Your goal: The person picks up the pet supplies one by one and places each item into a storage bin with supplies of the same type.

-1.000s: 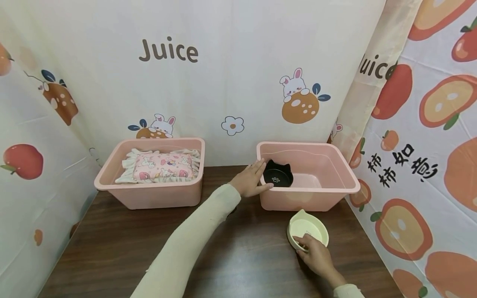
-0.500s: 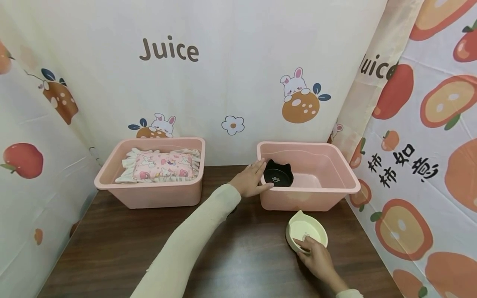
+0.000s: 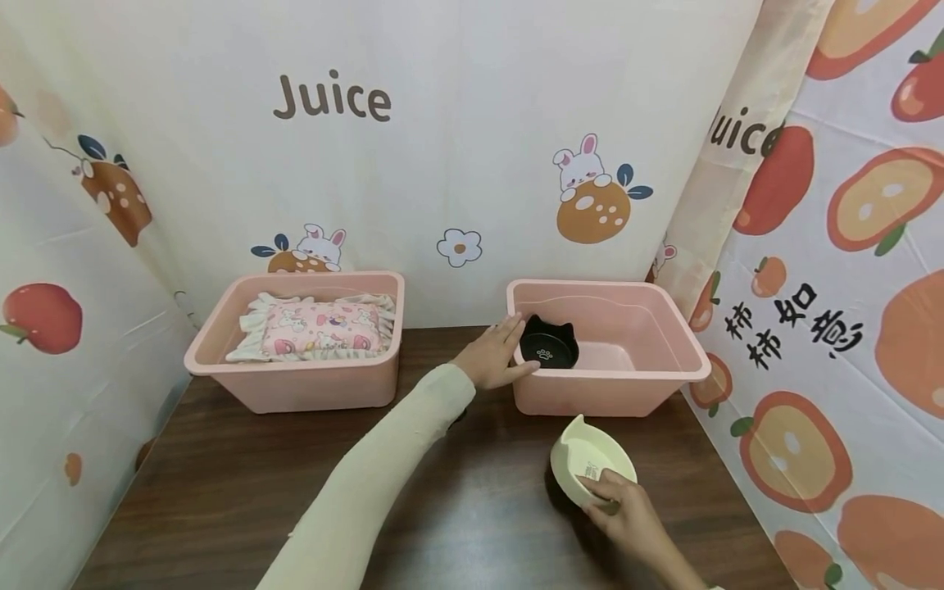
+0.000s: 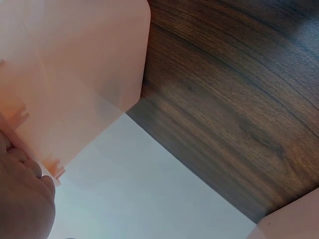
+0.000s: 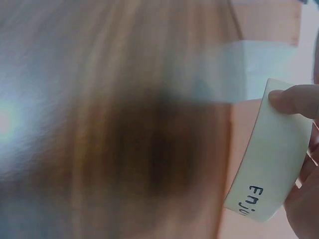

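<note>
My right hand (image 3: 630, 516) pinches the near rim of a pale yellow-green pet bowl (image 3: 603, 449), thumb outside and fingers over the inside. The bowl tilts above the wooden table, its shadow beneath it. In the right wrist view, the bowl's side wall (image 5: 271, 149) shows black lettering, with the thumb pressing it. My left hand (image 3: 487, 358) rests on the left rim of the right-hand pink bin (image 3: 627, 397), fingers extended and thumb along the front corner. Inside that bin, at its left end, sits a black cat-eared bowl (image 3: 549, 346) with a paw print.
Another pink bin (image 3: 317, 389) stands at the back left, with a frilled pink pillow (image 3: 322, 329) in it. A patterned curtain (image 3: 457, 147) hangs behind both bins, and printed cloth lines each side. The dark wooden table (image 3: 295, 467) extends in front.
My right hand has lifted the yellow-green bowl off the table, tilted it and moved it slightly left. The left hand has stayed on the bin's rim.
</note>
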`<state>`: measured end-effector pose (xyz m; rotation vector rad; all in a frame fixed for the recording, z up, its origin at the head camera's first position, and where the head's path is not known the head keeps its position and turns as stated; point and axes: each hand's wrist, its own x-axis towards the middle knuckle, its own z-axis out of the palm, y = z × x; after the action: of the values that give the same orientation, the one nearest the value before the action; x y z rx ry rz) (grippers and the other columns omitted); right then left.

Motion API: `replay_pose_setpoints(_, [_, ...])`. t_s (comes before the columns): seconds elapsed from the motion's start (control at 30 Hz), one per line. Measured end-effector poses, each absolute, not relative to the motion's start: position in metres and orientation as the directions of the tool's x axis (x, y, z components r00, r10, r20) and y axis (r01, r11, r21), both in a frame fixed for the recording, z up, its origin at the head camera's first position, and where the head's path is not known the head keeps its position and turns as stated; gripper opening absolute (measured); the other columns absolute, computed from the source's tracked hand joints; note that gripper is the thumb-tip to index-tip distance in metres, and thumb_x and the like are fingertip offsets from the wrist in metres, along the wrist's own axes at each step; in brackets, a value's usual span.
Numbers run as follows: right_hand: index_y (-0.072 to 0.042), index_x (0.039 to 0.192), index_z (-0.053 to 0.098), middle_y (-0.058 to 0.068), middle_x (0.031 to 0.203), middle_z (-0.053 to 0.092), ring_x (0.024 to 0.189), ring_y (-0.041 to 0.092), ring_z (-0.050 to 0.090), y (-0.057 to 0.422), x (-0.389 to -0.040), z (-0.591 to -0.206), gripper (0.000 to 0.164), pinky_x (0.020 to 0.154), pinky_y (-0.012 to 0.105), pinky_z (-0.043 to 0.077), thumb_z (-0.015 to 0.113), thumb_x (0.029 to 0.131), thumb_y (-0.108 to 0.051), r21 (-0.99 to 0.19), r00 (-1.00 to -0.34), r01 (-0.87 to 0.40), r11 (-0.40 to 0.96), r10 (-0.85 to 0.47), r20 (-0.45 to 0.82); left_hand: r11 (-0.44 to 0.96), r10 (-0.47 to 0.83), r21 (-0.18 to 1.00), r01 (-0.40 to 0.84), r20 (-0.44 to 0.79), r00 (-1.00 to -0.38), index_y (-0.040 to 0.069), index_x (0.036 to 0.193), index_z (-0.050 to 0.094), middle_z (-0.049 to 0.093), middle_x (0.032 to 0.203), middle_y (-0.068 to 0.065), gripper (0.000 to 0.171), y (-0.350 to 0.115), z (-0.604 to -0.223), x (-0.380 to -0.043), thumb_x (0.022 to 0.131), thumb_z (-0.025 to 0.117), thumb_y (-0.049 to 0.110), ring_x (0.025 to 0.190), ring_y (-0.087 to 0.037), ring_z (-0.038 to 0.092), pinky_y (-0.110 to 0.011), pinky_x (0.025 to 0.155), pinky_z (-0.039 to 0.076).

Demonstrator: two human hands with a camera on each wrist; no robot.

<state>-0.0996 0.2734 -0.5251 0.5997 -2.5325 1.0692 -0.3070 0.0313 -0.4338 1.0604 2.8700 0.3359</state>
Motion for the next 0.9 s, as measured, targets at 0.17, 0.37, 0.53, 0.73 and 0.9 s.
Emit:
replay_pose_setpoints(0.17, [-0.003, 0.102, 0.075, -0.014, 0.074, 0.051, 0.067, -0.004, 0.043, 0.273, -0.094, -0.497, 0.05, 0.057, 0.014, 0.04, 0.082, 0.056, 0.014, -0.611, -0.844, -0.523, 0.594, -0.262, 0.468, 0.739, 0.648, 0.23, 0.633, 0.013, -0.761, 0.005, 0.154, 0.011, 0.005, 0.162, -0.009, 0.087, 0.03, -0.433, -0.306, 0.094, 0.03, 0.066, 0.148, -0.02, 0.004, -0.037, 0.119, 0.012])
replay_pose_setpoints(0.37, [-0.002, 0.102, 0.075, -0.008, 0.072, 0.049, 0.063, 0.004, 0.042, 0.275, -0.092, -0.468, 0.053, 0.053, 0.016, 0.035, 0.083, 0.053, 0.015, -0.567, -0.776, -0.613, 0.55, -0.286, 0.562, 0.747, 0.641, 0.228, 0.625, 0.003, -0.767, 0.007, 0.154, 0.008, 0.004, 0.162, -0.008, 0.087, 0.031, -0.432, -0.306, 0.094, 0.029, 0.067, 0.148, -0.019, 0.002, -0.036, 0.119, 0.011])
replay_pose_setpoints(0.53, [-0.003, 0.103, 0.075, -0.006, 0.073, 0.048, 0.063, 0.004, 0.042, 0.279, -0.097, -0.45, 0.041, 0.053, 0.015, 0.035, 0.084, 0.063, 0.003, -0.509, -0.724, -0.667, 0.544, -0.312, 0.615, 0.751, 0.636, 0.23, 0.619, -0.001, -0.771, 0.008, 0.155, 0.007, 0.004, 0.162, -0.007, 0.087, 0.03, -0.432, -0.306, 0.094, 0.029, 0.067, 0.148, -0.018, 0.001, -0.035, 0.119, 0.01])
replay_pose_setpoints(0.73, [-0.007, 0.103, 0.075, -0.008, 0.073, 0.046, 0.064, -0.004, 0.037, 0.285, -0.106, -0.433, 0.049, 0.053, 0.012, 0.033, 0.055, 0.091, -0.049, -0.425, -0.69, -0.684, 0.592, -0.337, 0.64, 0.75, 0.638, 0.231, 0.62, -0.001, -0.77, 0.009, 0.155, 0.006, 0.003, 0.162, -0.007, 0.086, 0.03, -0.43, -0.305, 0.095, 0.03, 0.066, 0.148, -0.018, 0.002, -0.035, 0.119, 0.01])
replay_pose_setpoints(0.9, [-0.007, 0.101, 0.076, -0.009, 0.073, 0.045, 0.062, -0.003, 0.036, 0.287, -0.114, -0.423, 0.052, 0.051, 0.011, 0.032, 0.052, 0.092, -0.052, -0.381, -0.679, -0.678, 0.629, -0.336, 0.653, 0.745, 0.64, 0.244, 0.621, 0.005, -0.769, 0.007, 0.154, 0.009, 0.004, 0.162, -0.007, 0.086, 0.03, -0.429, -0.303, 0.095, 0.031, 0.065, 0.148, -0.019, 0.004, -0.036, 0.119, 0.011])
